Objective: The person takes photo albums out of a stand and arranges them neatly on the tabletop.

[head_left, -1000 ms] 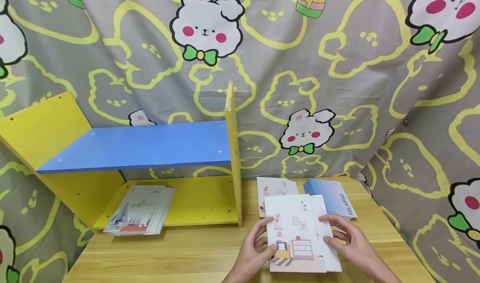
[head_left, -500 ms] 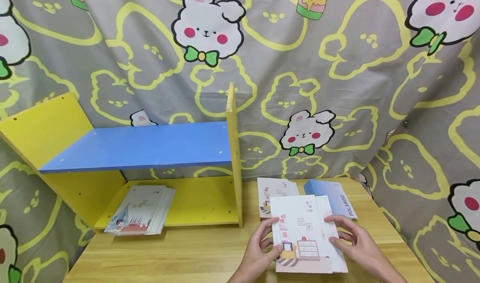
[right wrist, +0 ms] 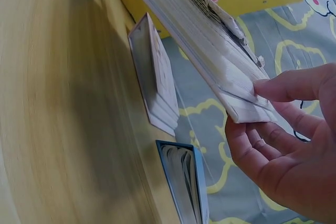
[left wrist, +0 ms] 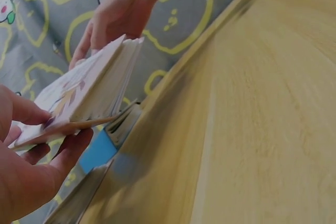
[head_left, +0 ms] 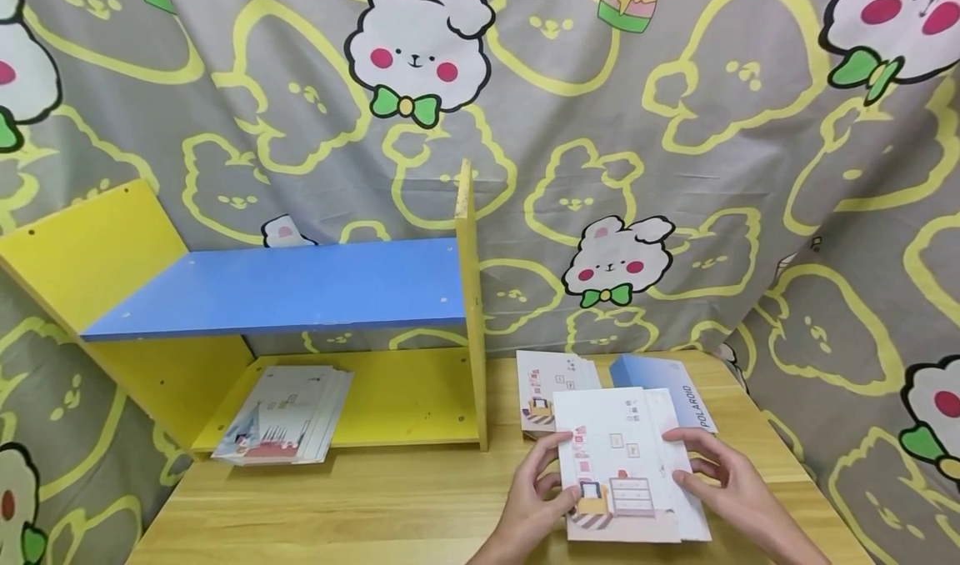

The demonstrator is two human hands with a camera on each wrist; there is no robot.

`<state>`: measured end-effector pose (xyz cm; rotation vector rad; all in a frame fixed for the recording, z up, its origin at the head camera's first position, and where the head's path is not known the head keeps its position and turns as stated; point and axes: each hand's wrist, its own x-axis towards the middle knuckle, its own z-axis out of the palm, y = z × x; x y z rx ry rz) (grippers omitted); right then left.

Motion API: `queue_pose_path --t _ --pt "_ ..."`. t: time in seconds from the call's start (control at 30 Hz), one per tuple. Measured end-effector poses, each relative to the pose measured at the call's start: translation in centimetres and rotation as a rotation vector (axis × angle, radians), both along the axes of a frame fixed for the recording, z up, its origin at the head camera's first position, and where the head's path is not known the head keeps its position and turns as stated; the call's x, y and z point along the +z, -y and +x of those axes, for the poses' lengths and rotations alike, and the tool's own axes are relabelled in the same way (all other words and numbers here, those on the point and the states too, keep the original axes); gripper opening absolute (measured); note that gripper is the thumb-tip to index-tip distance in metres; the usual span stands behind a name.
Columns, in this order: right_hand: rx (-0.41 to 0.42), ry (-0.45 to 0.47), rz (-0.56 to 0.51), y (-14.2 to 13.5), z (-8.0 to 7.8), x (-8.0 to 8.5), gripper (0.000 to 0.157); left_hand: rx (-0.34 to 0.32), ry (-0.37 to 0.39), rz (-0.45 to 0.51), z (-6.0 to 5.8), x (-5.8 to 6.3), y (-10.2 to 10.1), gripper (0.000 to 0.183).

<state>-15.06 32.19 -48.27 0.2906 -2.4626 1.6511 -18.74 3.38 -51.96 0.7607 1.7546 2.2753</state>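
A white photo album (head_left: 600,415) with a drawn room on its cover is held above the table's front part. My left hand (head_left: 536,494) grips its left edge, thumb on the cover and fingers beneath, as the left wrist view shows. On the other side, my right hand (head_left: 727,477) pinches the right edge between thumb and fingers. In the right wrist view the album's thick page edges (right wrist: 205,51) show, with a ragged, torn-looking strip along one side. Behind it on the table lie a similar white album (head_left: 534,377) and a blue album (head_left: 652,373) marked POLAROID.
At the left stands a yellow shelf unit (head_left: 472,340) with a blue shelf board (head_left: 315,286). Another white album (head_left: 281,423) lies in its lower level, jutting past the front edge. A patterned curtain (head_left: 525,198) hangs behind the wooden table (head_left: 360,498).
Both hands have shifted a little to the right with the white album between them. The grip looks the same, and the other albums have stayed in place.
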Motion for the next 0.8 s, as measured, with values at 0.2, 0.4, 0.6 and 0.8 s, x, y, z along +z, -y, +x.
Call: queue_pose_path --t 0.2,0.4,0.6,0.8 --pt "-0.015 -0.018 0.031 -0.6 0.2 -0.1 0.041 0.009 0.032 -0.013 0.0 0.0 -0.8 0.07" --pt "-0.005 -0.024 0.035 -1.3 0.3 -0.3 0.038 0.017 0.069 -0.013 -0.1 0.0 -1.5 0.07" --pt "-0.031 -0.019 0.058 -2.0 0.3 -0.4 0.038 0.016 0.103 -0.011 0.0 0.0 -2.3 0.07" --pt "-0.072 -0.034 0.081 -2.6 0.5 -0.5 0.038 0.005 0.105 -0.008 0.1 0.0 -3.1 0.069"
